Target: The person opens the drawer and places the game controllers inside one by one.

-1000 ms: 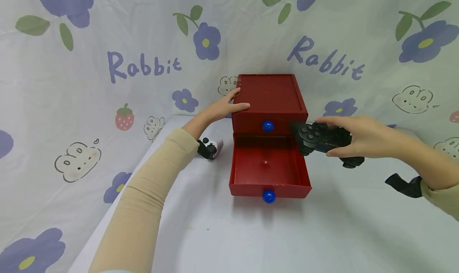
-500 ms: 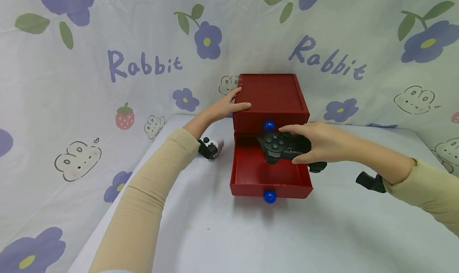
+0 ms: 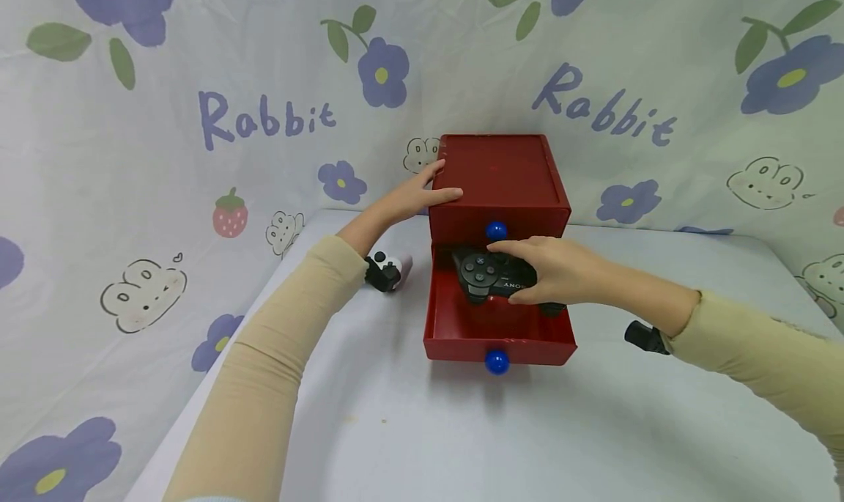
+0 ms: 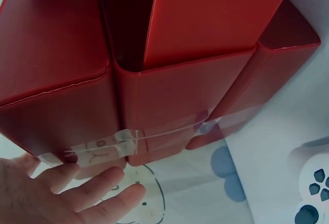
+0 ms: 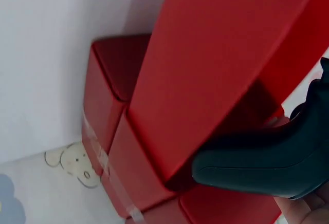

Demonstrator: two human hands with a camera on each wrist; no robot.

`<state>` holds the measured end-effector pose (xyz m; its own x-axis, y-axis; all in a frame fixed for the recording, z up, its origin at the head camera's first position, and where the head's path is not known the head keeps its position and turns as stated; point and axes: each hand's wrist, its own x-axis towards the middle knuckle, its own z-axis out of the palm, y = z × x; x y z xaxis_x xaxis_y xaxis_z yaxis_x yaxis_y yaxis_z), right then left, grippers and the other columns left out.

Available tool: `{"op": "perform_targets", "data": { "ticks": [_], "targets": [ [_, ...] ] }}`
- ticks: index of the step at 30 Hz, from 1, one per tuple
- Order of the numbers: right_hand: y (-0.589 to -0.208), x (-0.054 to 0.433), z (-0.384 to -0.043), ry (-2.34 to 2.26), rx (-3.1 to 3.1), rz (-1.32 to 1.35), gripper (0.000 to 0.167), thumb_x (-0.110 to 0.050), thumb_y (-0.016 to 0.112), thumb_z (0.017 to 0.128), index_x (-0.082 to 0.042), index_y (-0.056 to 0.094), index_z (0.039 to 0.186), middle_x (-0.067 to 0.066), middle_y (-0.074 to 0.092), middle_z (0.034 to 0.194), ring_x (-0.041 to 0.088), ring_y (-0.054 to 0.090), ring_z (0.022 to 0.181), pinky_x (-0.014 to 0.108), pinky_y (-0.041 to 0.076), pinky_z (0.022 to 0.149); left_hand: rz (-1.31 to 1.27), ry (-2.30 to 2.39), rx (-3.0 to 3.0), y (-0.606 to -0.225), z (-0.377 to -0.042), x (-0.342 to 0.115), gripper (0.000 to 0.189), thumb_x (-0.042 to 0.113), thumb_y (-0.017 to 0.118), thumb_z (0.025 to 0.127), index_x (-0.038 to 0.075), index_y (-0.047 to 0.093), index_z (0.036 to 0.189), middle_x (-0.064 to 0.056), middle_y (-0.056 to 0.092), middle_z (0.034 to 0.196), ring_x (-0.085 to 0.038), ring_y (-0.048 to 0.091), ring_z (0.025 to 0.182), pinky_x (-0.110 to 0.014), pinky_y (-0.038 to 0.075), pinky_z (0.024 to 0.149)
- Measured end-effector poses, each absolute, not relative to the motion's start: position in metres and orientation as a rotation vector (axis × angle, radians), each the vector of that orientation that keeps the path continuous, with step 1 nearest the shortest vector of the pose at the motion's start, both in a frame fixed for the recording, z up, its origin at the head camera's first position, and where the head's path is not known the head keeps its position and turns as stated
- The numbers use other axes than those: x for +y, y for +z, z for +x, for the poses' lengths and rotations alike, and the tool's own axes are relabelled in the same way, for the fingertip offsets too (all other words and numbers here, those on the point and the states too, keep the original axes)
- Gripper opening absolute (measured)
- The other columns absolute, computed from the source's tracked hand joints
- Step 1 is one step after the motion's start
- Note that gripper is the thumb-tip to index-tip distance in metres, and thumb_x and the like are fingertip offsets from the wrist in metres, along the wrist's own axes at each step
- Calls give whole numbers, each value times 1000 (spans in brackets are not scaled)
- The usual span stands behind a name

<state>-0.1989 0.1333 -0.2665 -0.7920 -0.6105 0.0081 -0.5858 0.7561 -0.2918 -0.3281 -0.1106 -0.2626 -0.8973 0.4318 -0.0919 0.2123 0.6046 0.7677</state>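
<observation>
A red drawer cabinet (image 3: 494, 172) stands against the back cloth. Its middle drawer (image 3: 501, 352), with a blue knob (image 3: 497, 362), is pulled out. My left hand (image 3: 412, 196) rests at the cabinet's upper left edge, thumb over the top; the left wrist view shows its fingers (image 4: 103, 183) spread beside the side wall. Between thumb and fingers my right hand (image 3: 560, 271) grips a black game controller (image 3: 484, 273) over the drawer, under the top drawer's knob (image 3: 496, 231). One controller handle (image 5: 252, 165) sits close to the drawer wall in the right wrist view.
A white game controller (image 4: 317, 183) lies on the white table left of the cabinet, partly behind my left wrist in the head view. Clear tape (image 4: 154, 134) runs along the cabinet's side. Cloth printed with flowers and rabbits (image 3: 264, 121) hangs behind and at left.
My right hand has carried the black controller leftward from the cabinet's right side to over the open drawer, and a little lower. The left hand has stayed in place.
</observation>
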Motion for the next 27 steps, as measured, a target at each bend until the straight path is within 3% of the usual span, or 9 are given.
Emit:
{"op": "perform_targets", "data": {
  "ticks": [27],
  "targets": [
    [-313, 118, -211, -354, 2843, -1066, 71, -29, 77, 73, -14, 46, 135, 13, 60, 118, 29, 57, 105, 41, 51, 81, 536, 1175, 2576, -266, -327, -111, 84, 52, 54, 84, 25, 7, 148, -2, 13, 153, -21, 16, 139, -46, 24, 108]
  ]
}}
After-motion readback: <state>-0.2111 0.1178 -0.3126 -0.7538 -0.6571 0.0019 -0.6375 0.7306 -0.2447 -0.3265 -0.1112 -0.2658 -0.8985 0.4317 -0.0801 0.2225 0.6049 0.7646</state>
